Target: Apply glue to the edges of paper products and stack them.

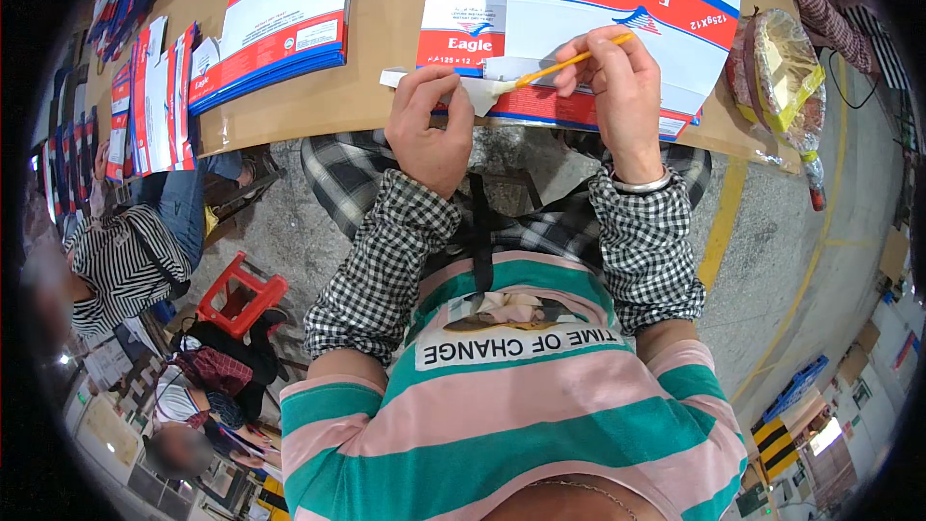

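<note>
Over the table's near edge, my right hand (622,87) pinches the yellow handle of a small brush (555,68). Its pale bristle end points left and touches a narrow white flap (479,95). My left hand (431,130) is closed on that flap, thumb against its near side and fingers curled over it. The flap belongs to a flat printed carton (627,48) in red, white and blue, lying on others like it. A smaller red and white panel (461,19) shows beyond my left fingers.
Flat cartons are stacked (289,14) at the left of the brown table (395,10), with folded ones (159,96) beside them. A plastic-wrapped tub (776,72) with yellow edging sits at the right edge. Co-workers sit left and far right; a red stool (241,294) stands on the floor.
</note>
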Available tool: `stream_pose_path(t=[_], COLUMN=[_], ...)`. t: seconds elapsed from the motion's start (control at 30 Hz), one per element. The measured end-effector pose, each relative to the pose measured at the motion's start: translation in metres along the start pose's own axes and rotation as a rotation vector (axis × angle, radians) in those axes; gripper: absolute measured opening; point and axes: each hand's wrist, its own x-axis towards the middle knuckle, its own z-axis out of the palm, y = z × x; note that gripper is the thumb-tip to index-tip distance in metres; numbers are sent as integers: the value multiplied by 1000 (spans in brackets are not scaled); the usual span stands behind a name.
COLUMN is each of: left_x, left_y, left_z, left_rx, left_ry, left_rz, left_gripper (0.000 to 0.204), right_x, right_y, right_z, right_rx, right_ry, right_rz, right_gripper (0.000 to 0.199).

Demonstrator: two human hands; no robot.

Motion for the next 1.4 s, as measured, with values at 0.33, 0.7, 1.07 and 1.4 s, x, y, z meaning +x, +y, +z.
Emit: stream_pose_path(t=[0.33, 0.7, 1.07, 1.4], left_x=[1, 3, 8, 10], left_y=[-2, -6, -9, -13], left_z=[2, 4, 6, 7], left_rx=[12, -15, -13, -12], left_ry=[19, 10, -17, 2], left_rz=[26, 5, -14, 24], left_gripper=[10, 12, 11, 10], right_x=[2, 7, 3, -1], right_y=[-2, 1, 2, 0], right_z=[1, 3, -4, -7], right_rx=[-1, -13, -30, -37], right_ry=[6, 79, -17, -64], right_rz=[-11, -30, -8, -39], right_gripper=[16, 21, 13, 13])
